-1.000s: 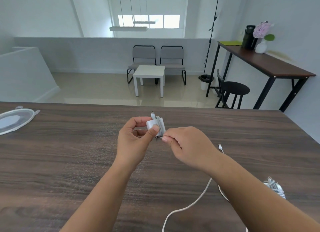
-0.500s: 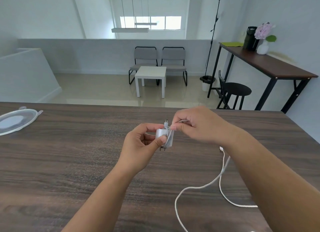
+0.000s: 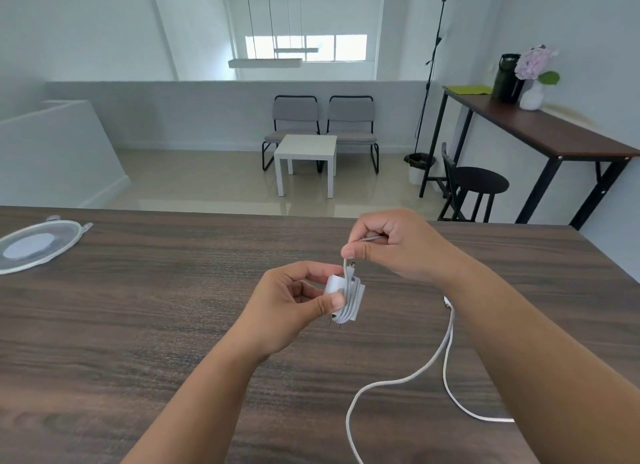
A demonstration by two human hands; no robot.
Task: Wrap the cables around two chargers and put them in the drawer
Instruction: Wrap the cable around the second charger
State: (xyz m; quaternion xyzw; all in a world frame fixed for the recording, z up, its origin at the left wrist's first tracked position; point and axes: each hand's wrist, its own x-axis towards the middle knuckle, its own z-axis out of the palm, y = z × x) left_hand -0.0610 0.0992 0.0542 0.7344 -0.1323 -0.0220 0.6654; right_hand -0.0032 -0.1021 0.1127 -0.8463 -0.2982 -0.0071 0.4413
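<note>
Head view: white charger [image 3: 337, 287], a small squarish block, held above the table [image 3: 138, 325] near its middle. Several turns of white cable [image 3: 351, 295] lie side by side around its body, running roughly top to bottom. Two metal prongs project from its lower end, pointing down toward the table.

Left hand [image 3: 291, 307]: thumb and curled fingers pinch the charger on its left side, thumb tip pressed on the front face beside the wound turns.

Right hand [image 3: 391, 245]: above and just right of the charger, fingers curled, thumb and forefinger pinching the cable a little above the block. A short length runs taut from the pinch down to the windings.

A loose white cable [image 3: 446, 346] lies on the table to the right, curving in an open loop under the right forearm, with a small connector end up near the right wrist. Whether it joins the wound cable I cannot tell.

Table: dark wood-grain surface, matte, long horizontal streaks. Round clear plastic lid [image 3: 34, 245] lies flat at the far left edge.

Room beyond: pale glossy floor, white walls, two grey padded chairs [image 3: 322, 124] on black frames behind a small white square side table [image 3: 306, 152]. At right, a tall dark-topped console [image 3: 540, 127] on black legs carrying a white vase [image 3: 531, 96] of pink flowers and a dark jug [image 3: 507, 77]; a black round stool [image 3: 479, 183] stands beside it.
</note>
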